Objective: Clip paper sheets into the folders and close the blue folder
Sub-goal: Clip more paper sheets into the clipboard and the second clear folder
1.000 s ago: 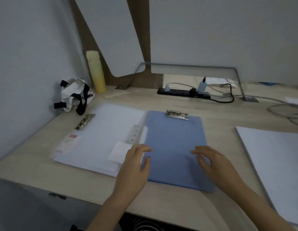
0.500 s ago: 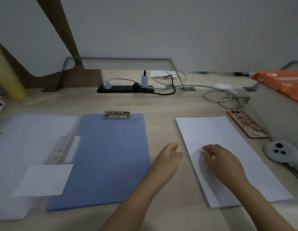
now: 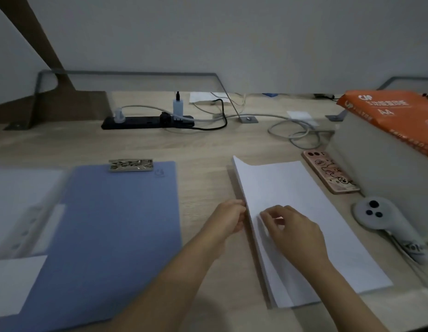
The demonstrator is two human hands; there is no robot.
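Nearest, both bare forearms reach in over the table [image 3: 203, 149] to a stack of white paper [image 3: 328, 236] lying right of centre. The left hand [image 3: 228, 218] has its fingers curled around the stack's left edge, where the top sheets are raised off the pile and the far left corner curls upward. The right hand [image 3: 294, 232] sits on top with its fingers bent and its tips on the sheet; whether they pinch it or only press it I cannot tell. Left of the hands, apart from the paper, the blue folder [image 3: 117, 236] lies flat, a metal clip [image 3: 130, 164] at its far edge. A pale folder [image 3: 18, 200], blurred, adjoins it at the left margin, a white slip [image 3: 16, 283] over its near corner. Right of the stack lie a white controller [image 3: 385, 221] and, further back, a phone [image 3: 330, 174] in a patterned case. Beyond are loose cables [image 3: 296, 133], a black power strip [image 3: 148, 122] with plugs, and an orange paper pack [image 3: 388, 111] atop a grey box.
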